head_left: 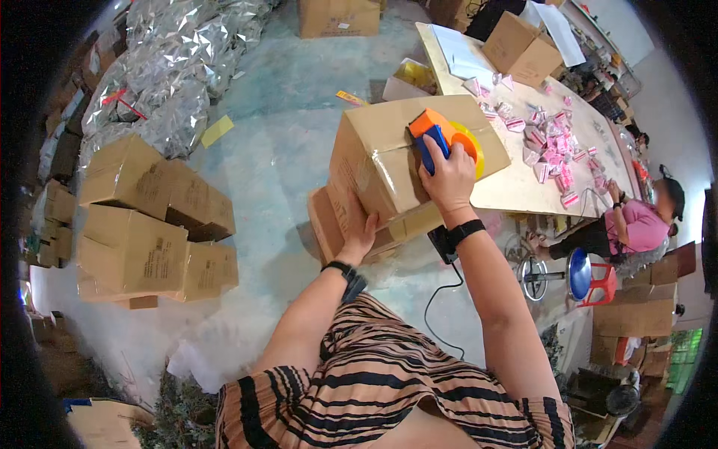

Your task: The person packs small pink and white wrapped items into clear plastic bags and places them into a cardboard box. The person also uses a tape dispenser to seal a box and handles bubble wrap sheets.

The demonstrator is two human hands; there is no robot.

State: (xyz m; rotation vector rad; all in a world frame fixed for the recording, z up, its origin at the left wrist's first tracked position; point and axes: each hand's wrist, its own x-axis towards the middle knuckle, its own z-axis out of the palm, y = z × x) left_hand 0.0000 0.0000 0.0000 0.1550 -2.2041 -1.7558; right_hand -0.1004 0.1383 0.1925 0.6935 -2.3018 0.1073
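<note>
In front of me is a closed cardboard box, with a strip of clear tape shining along its near left edge. My right hand is wrapped round the handle of a tape dispenser, orange and blue with a yellow-orange roll, which rests on the box's top. With fingers stretched out, my left hand lies flat against the near left side of the same box. Under it sits another piece of cardboard, partly hidden.
Several cardboard boxes stand on the floor at left, below a heap of silvery plastic bags. At right a table bears small pink-and-white packets. A person in pink sits beside it near a blue stool.
</note>
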